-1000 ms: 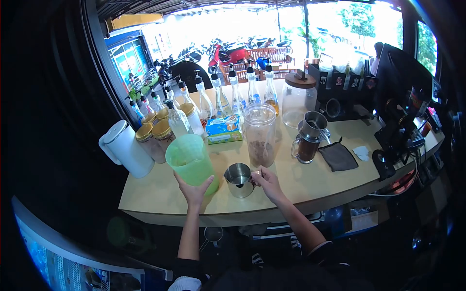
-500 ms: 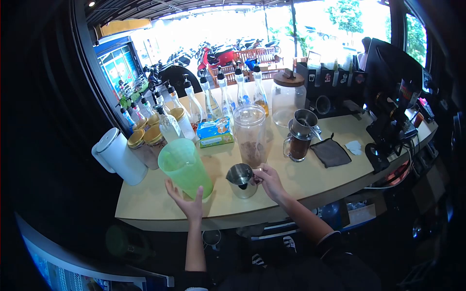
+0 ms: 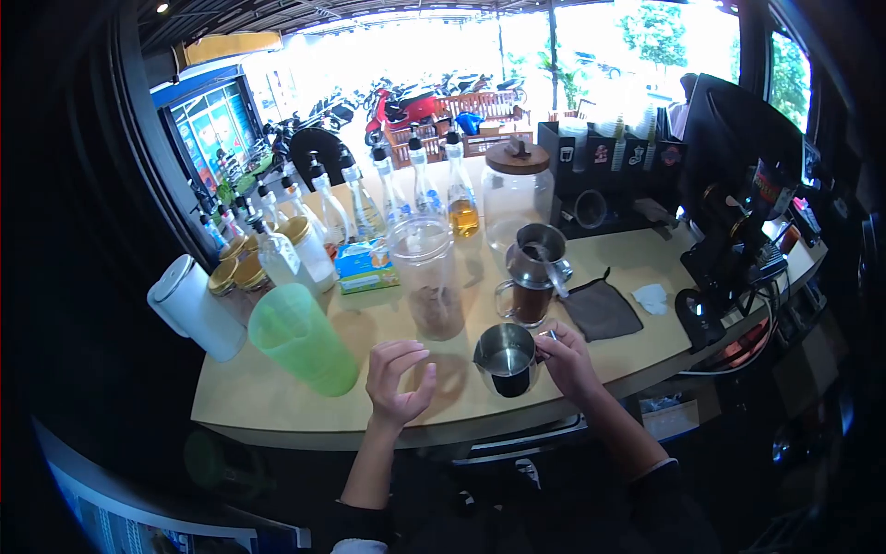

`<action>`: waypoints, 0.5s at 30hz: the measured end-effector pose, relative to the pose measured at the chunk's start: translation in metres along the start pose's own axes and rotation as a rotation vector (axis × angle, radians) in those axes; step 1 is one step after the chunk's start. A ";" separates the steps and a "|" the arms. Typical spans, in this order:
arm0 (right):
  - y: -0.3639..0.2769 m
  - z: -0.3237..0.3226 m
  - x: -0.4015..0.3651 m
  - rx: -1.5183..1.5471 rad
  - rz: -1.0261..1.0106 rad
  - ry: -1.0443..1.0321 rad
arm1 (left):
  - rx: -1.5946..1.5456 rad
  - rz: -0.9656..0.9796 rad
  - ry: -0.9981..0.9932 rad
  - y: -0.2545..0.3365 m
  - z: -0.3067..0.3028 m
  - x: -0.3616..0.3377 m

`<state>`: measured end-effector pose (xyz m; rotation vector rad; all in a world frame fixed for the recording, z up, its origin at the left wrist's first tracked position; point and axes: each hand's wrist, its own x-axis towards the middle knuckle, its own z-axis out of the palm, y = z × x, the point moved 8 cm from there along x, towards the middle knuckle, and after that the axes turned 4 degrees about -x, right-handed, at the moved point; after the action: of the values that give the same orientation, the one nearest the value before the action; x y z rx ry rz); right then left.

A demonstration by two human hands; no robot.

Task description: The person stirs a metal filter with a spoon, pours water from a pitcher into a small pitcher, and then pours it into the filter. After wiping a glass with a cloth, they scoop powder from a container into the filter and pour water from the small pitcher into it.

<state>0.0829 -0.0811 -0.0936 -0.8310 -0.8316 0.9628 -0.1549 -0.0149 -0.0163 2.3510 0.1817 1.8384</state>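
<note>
While the bench (image 3: 277,406) carries a green tumbler (image 3: 300,340) and a clear jar (image 3: 429,277), the steel pitcher (image 3: 506,358) stands near its front edge. Your right hand (image 3: 565,358) has its fingers closed on the handle. Your left hand (image 3: 399,380) hovers empty, fingers loosely curled. Labels on the bottles (image 3: 425,185) are too small to read.

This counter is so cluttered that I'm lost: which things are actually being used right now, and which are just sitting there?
In use: steel jug, handle held by the right hand; left hand, open, above the counter by it.
Sitting about: green cup, powder jar, coffee mug, grey cloth, white flask, syrup bottles.
</note>
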 end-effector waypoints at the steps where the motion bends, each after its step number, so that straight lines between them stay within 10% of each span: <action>1: -0.008 -0.012 -0.002 -0.039 -0.008 0.000 | -0.035 -0.020 -0.022 0.001 0.014 0.005; 15: -0.136 -0.138 0.031 -0.153 -0.052 0.099 | -0.213 -0.328 -0.145 -0.022 0.149 0.074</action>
<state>0.2618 -0.1281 -0.0276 -0.9763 -0.8448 0.8127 0.0081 0.0145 0.0148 2.1475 0.3154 1.4548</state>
